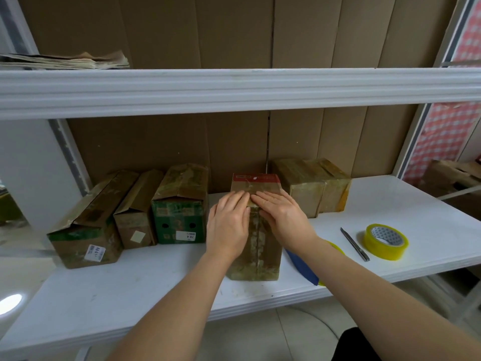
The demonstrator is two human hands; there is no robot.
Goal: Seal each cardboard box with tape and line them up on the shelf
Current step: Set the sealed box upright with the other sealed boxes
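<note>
A brown cardboard box [256,254] with a red strip at its far end lies lengthwise in the middle of the white shelf [130,287]. My left hand [228,225] and my right hand [282,217] both press flat on its top flaps, fingers straight, on either side of the centre seam. Three boxes stand to its left: a long one with loose flaps [88,230], a narrow brown one [138,220] and a green-printed one [181,207]. Two taped boxes [312,188] sit to its right against the back. A yellow tape roll [386,241] lies further right.
A utility knife [354,243] lies between the middle box and the tape roll. A blue-handled tool [303,267] lies by my right forearm, partly hidden. The upper shelf [234,87] hangs overhead with a paper stack [65,61] on it. Cardboard sheets line the back.
</note>
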